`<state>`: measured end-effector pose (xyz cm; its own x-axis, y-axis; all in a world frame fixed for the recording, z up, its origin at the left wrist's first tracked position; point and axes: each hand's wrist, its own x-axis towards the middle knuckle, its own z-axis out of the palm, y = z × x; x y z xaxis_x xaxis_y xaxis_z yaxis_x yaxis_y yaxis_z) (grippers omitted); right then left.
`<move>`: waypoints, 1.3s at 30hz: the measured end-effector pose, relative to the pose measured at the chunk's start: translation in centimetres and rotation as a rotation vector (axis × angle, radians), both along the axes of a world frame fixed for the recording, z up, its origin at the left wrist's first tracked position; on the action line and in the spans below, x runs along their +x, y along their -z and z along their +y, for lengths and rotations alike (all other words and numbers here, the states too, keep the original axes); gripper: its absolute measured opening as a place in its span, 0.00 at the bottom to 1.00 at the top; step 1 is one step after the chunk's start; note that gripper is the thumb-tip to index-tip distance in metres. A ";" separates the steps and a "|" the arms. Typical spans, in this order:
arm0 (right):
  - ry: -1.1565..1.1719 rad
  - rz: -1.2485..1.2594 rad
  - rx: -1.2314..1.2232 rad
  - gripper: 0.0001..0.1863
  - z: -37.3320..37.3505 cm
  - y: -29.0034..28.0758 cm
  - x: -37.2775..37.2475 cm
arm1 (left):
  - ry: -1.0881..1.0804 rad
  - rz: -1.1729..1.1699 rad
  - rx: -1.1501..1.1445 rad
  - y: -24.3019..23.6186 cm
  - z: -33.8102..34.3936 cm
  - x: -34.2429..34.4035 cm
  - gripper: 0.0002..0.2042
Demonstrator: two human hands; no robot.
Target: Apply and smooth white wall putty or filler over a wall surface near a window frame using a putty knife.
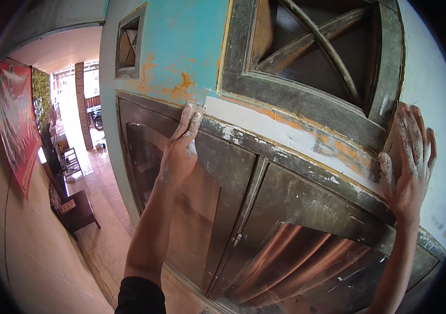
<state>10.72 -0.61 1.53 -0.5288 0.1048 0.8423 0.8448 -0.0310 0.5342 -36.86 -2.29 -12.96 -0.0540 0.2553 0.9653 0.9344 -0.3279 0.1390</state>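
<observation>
My left hand [180,152], dusted white, reaches up to the top of a dark wooden door frame [306,168]. Its fingers press together against the left end of a strip of white filler [254,119]; a small pale edge shows at the fingertips, too little to name. At the right end of the strip, my right hand [411,162] is open, its whitened fingers stretched upward against the wall. A brownish flat patch shows between its thumb and fingers; I cannot tell what it is. Above the strip sits a wooden vent frame [296,94] with crossed bars.
Below are dark double doors [233,209] with glass panes and a brownish curtain [296,261] behind one. Turquoise wall [181,42] with orange patches lies up left. Farther left are a small vent [128,44], a red banner [17,120], a dark low table [79,212] and a tiled floor.
</observation>
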 end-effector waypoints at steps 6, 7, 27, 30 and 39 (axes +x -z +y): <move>0.020 -0.018 0.020 0.35 -0.2 0.0 0.7 | 0.015 -0.019 0.000 0.3 0.5 0.7 0.34; 0.020 -0.017 0.019 0.35 -0.4 -0.1 0.6 | 0.019 -0.033 0.002 0.5 0.5 0.8 0.34; 0.041 0.006 0.018 0.34 0.0 0.0 0.5 | -0.035 0.017 -0.007 -1.9 -0.1 1.2 0.36; 0.018 -0.007 0.056 0.35 -0.1 0.0 0.8 | -0.020 0.016 -0.026 -2.6 -0.2 1.8 0.36; 0.040 -0.015 0.012 0.34 -0.5 -0.1 0.0 | -0.020 0.006 -0.009 -2.2 -0.3 1.5 0.34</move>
<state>10.77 -1.07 1.63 -0.5374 0.1158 0.8353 0.8344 -0.0708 0.5466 -35.33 -2.59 -10.80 -0.0533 0.2633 0.9633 0.9416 -0.3080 0.1363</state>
